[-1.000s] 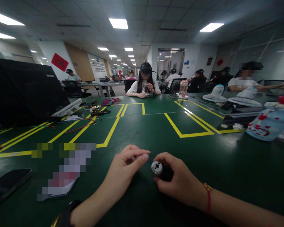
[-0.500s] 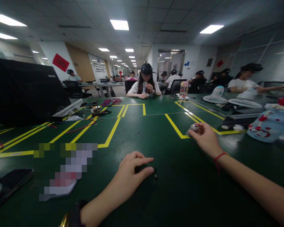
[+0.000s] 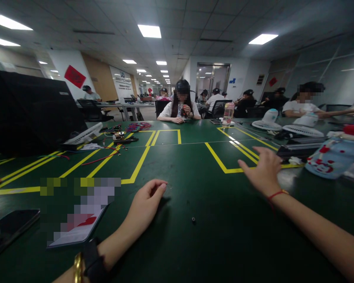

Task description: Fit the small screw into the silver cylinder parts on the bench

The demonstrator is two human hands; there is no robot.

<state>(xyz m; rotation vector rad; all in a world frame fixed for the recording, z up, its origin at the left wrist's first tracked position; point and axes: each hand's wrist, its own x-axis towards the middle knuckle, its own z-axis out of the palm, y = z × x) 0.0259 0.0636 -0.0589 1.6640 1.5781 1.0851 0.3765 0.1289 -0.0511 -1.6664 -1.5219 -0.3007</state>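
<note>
My left hand [image 3: 149,202] is above the green table [image 3: 177,251], left of centre. Its fingers are curled and the thumb presses against the index finger. Whatever lies inside that pinch, if anything, is hidden. My right hand [image 3: 262,171] is raised at the right, near a yellow tape corner, with thumb and fingers spread and nothing visible in it. Between the hands and closer to me, a small dark cylindrical piece with a hole [image 3: 194,219] stands on the table, touched by neither hand.
To the left are a phone with a pale, blurred screen [image 3: 76,232], a dark phone [image 3: 14,228], a black computer case [image 3: 32,114] and loose wires [image 3: 100,160]. A blue bottle [image 3: 330,157] and small fans [image 3: 267,122] stand at the right. Across the table sits a person [image 3: 181,106].
My right hand has let go of the small silvery metal part, which no longer shows, and its fingers have spread. My left hand has moved left, away from the dark piece, and closed.
</note>
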